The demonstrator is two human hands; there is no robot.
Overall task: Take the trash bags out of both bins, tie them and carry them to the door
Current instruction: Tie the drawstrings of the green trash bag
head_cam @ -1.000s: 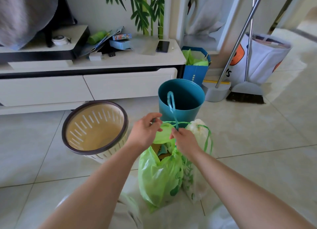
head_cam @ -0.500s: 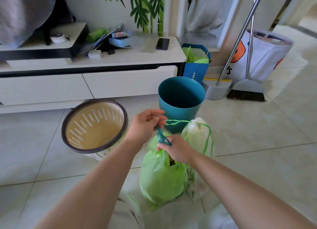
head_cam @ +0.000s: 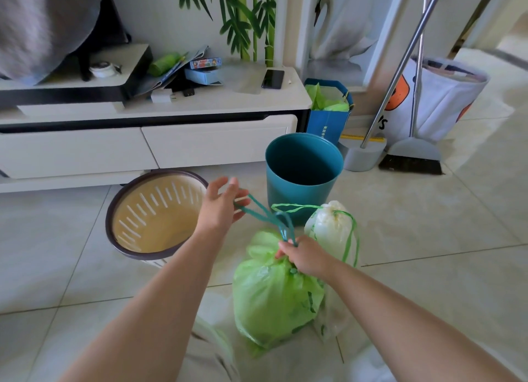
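Hands: left hand [head_cam: 223, 207] spread, drawstring [head_cam: 265, 215] hooked across its fingers, likely drawing it taut; right hand [head_cam: 303, 257] pinches the gathered neck as anchor.
Green bag [head_cam: 271, 296]: lower centre, on the floor.
White bag [head_cam: 328, 230]: just right of it, cinched.
Bins: teal bin [head_cam: 303, 187], beige bin [head_cam: 154, 215], centre, unlined.

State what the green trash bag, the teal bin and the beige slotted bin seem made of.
Green trash bag: thin plastic film, translucent, crinkled.
Teal bin: likely rigid plastic, smooth matte wall.
Beige slotted bin: probably moulded plastic, cut slots, dark brown rim.
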